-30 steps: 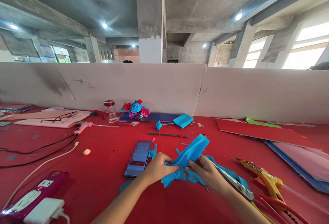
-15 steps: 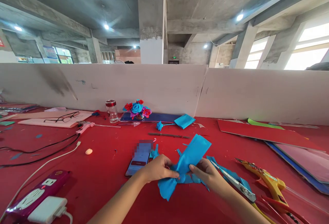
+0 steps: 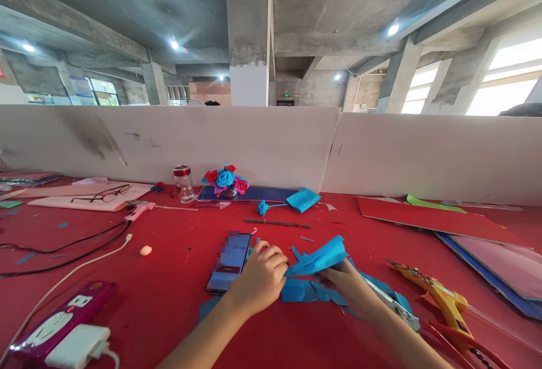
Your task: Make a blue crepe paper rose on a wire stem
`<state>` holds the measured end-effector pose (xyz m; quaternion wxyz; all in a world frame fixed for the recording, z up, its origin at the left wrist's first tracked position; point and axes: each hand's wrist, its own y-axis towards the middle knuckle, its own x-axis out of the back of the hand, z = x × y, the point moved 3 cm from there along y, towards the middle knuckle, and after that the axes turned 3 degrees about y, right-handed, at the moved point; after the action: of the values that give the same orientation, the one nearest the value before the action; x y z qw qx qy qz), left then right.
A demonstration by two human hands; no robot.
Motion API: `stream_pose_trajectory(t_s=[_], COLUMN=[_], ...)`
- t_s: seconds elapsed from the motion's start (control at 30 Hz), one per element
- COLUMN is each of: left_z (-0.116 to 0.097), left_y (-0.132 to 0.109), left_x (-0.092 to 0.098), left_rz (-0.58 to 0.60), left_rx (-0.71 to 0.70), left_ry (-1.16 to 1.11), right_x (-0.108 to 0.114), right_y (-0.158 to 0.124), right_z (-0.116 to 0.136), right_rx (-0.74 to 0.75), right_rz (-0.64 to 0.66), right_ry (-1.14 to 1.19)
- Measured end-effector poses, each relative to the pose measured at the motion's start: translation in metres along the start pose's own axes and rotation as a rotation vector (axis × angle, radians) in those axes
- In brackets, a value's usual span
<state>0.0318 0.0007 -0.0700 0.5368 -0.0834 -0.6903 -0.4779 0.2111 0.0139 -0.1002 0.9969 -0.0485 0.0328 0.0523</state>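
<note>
A folded strip of blue crepe paper [image 3: 319,258] is held between my hands, low above the red table. My left hand [image 3: 265,273] is closed at its left end, fingers curled and the back of the hand toward me; the pinch itself is hidden. My right hand [image 3: 342,279] grips the strip from below near its right part, its fingertips mostly covered by the paper. Under the strip lie blue paper scraps [image 3: 298,290]. Scissors [image 3: 396,307] rest beside my right wrist, partly behind the forearm. A phone [image 3: 231,262] lies just left of my left hand.
A yellow glue gun [image 3: 438,295] and coloured sheets [image 3: 440,219] are at right. A purple power strip [image 3: 63,315] and cables are at left. Toward the partition [image 3: 254,143] stand a glass bottle [image 3: 183,184], a paper-flower bouquet [image 3: 226,180] and a blue flower [image 3: 262,207].
The blue paper has gone from upright and twisted to lying flatter, slanting right. My left hand has rolled over, its back now showing; my right hand has moved under the paper.
</note>
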Motion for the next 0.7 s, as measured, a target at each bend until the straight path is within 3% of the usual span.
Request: stream_pose_trajectory(t_s=[0.1,0.2,0.37,0.57,0.7], left_z=[-0.003,-0.004,0.006,0.021,0.017], left_y=[-0.002,-0.002,0.001,-0.007,-0.012], left_x=[-0.001,-0.001,-0.005,-0.023,-0.025], left_rz=[0.0,0.001,0.046,0.417,0.673], left_rx=[-0.102,-0.101,0.248,0.81,0.883], left_ry=[0.089,0.059,-0.327,-0.95,-1.373], right_x=[0.001,0.004,0.005,0.0,-0.001], right_y=[0.002,0.005,0.002,-0.006,-0.006], right_z=[-0.004,-0.007,-0.001,0.007,0.007], right_rx=[0.002,0.062,0.191,0.179,0.186], right_rz=[0.035,0.016,-0.055,0.065,0.15], right_ry=[-0.027,-0.067,-0.155,-0.261,-0.265])
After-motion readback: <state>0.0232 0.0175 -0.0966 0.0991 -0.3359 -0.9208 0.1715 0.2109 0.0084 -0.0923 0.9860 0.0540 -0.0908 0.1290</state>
